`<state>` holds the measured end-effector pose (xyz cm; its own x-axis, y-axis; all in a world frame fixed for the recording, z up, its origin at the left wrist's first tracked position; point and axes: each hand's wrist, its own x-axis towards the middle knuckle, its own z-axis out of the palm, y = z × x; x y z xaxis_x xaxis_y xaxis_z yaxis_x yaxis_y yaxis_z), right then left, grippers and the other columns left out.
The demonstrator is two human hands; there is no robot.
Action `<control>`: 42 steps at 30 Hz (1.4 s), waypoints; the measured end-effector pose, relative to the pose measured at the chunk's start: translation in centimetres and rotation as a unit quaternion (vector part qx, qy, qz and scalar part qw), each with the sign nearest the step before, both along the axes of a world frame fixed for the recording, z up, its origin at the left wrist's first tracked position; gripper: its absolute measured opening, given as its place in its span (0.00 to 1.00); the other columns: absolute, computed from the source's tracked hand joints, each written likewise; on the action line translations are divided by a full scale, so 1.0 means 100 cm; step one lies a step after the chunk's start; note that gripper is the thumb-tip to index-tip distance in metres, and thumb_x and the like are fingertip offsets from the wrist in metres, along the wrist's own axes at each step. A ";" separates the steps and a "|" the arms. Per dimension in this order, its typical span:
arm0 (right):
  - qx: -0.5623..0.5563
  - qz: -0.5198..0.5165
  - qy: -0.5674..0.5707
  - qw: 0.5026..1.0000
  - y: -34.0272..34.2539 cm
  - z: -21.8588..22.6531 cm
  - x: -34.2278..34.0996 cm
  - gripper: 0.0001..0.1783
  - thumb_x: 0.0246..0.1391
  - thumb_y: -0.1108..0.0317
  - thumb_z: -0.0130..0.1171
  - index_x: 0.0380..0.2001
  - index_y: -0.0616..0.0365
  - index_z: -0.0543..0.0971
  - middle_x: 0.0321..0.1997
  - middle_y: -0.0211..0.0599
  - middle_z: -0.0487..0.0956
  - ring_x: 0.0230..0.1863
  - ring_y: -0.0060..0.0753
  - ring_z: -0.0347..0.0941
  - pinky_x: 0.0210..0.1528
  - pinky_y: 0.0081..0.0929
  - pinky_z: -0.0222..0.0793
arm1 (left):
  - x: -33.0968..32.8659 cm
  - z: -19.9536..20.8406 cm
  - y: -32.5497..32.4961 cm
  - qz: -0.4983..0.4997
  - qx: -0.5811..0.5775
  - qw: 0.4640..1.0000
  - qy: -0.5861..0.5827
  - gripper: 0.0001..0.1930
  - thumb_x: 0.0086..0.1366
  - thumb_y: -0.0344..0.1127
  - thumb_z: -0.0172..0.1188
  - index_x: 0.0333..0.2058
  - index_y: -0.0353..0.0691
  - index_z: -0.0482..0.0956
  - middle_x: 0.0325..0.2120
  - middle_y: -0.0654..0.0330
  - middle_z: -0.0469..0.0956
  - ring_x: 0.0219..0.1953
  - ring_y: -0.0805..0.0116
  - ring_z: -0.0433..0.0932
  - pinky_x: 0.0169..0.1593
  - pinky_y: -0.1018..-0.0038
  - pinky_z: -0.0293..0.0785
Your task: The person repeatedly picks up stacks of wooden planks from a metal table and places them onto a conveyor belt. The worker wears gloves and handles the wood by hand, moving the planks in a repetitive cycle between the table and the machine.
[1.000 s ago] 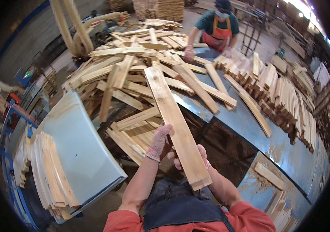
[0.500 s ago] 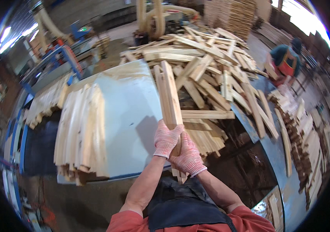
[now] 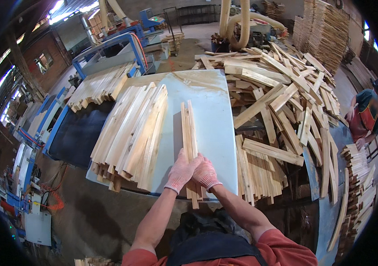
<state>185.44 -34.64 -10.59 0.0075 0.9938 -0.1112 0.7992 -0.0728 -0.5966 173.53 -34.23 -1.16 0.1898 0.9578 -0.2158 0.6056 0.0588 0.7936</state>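
Both my hands wear pinkish-white knit gloves and are closed around a small bundle of narrow wooden strips (image 3: pixel 189 128). My left hand (image 3: pixel 182 171) grips the bundle's left side. Close against it, my right hand (image 3: pixel 206 172) holds the right side. The strips point away from me over the pale blue tabletop (image 3: pixel 211 119), their near ends reaching past its front edge. Whether they rest on the surface I cannot tell. Left of them, a row of wooden strips (image 3: pixel 131 133) lies side by side on the same table.
A large jumbled heap of wooden strips (image 3: pixel 282 84) lies right of the table, with a neater stack (image 3: pixel 260 170) nearer me. A blue-framed machine (image 3: pixel 109 53) stands far left. At the right, a person (image 3: pixel 368 113) is beside more stacked strips (image 3: pixel 357 190).
My hands have carried the bundle left, from beside the heap to over the tabletop, and it is now lower. The whole view has swung left.
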 end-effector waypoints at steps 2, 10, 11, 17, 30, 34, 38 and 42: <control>0.000 -0.009 0.032 0.999 0.014 0.000 -0.009 0.60 0.54 0.37 0.69 0.76 0.70 0.61 0.72 0.65 0.71 0.72 0.63 0.68 0.74 0.47 0.67 | -0.015 0.005 -0.007 -0.004 0.006 0.999 -0.035 0.50 0.66 0.65 0.64 0.73 0.31 0.63 0.68 0.37 0.73 0.71 0.42 0.72 0.74 0.57 0.66; -0.051 -0.043 0.152 0.986 0.089 0.042 -0.097 0.58 0.46 0.36 0.75 0.67 0.71 0.68 0.65 0.66 0.75 0.66 0.63 0.74 0.70 0.49 0.71 | -0.133 0.054 -0.049 0.006 0.087 0.959 -0.270 0.30 0.69 0.26 0.66 0.68 0.27 0.73 0.66 0.48 0.77 0.68 0.59 0.77 0.72 0.65 0.72; -0.053 -0.037 0.154 0.986 0.094 0.045 -0.106 0.58 0.46 0.36 0.75 0.66 0.71 0.68 0.65 0.66 0.75 0.66 0.64 0.74 0.69 0.48 0.72 | -0.156 0.061 -0.052 0.011 0.096 0.952 -0.289 0.29 0.69 0.26 0.66 0.67 0.27 0.74 0.66 0.49 0.77 0.67 0.60 0.77 0.71 0.65 0.73; -0.020 -0.019 0.289 0.957 0.090 0.026 -0.106 0.42 0.57 0.40 0.70 0.60 0.68 0.77 0.53 0.59 0.84 0.56 0.49 0.82 0.62 0.43 0.75 | -0.306 0.066 -0.060 0.067 0.192 0.909 -0.365 0.27 0.70 0.26 0.65 0.67 0.28 0.75 0.64 0.49 0.78 0.67 0.57 0.78 0.72 0.63 0.72; 0.158 -0.269 0.264 0.913 0.123 0.011 -0.120 0.28 0.72 0.43 0.61 0.53 0.59 0.83 0.37 0.33 0.82 0.38 0.35 0.77 0.46 0.38 0.74 | -0.554 0.049 -0.020 0.194 0.189 0.919 -0.287 0.20 0.76 0.32 0.61 0.62 0.31 0.82 0.58 0.57 0.85 0.58 0.72 0.79 0.66 0.74 0.72; 0.218 -0.233 0.115 0.941 0.152 0.054 -0.145 0.33 0.72 0.44 0.60 0.59 0.68 0.80 0.45 0.49 0.86 0.44 0.48 0.81 0.55 0.44 0.76 | -0.575 0.041 0.026 0.117 0.113 0.926 -0.340 0.33 0.81 0.41 0.58 0.75 0.29 0.62 0.71 0.47 0.72 0.73 0.65 0.68 0.75 0.71 0.59; 0.000 -0.250 0.344 0.905 0.170 0.105 -0.195 0.31 0.72 0.42 0.59 0.49 0.65 0.84 0.37 0.43 0.83 0.34 0.38 0.80 0.39 0.41 0.79 | -0.566 0.016 0.108 0.020 0.117 0.962 -0.247 0.41 0.83 0.50 0.54 0.79 0.28 0.50 0.79 0.46 0.60 0.80 0.59 0.56 0.80 0.69 0.48; -0.058 -0.209 0.287 0.933 0.182 0.125 -0.227 0.35 0.70 0.36 0.57 0.32 0.63 0.82 0.26 0.38 0.79 0.27 0.36 0.79 0.35 0.38 0.80 | -0.544 -0.019 0.195 -0.136 0.204 0.969 -0.022 0.34 0.85 0.51 0.45 0.78 0.34 0.56 0.78 0.42 0.60 0.80 0.52 0.57 0.80 0.62 0.49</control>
<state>162.73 -16.45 1.93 0.2976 0.8984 -0.3231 0.2378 -0.3975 -0.8862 119.09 -14.69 -3.07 0.4483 0.8745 0.1852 0.5191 -0.4233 0.7426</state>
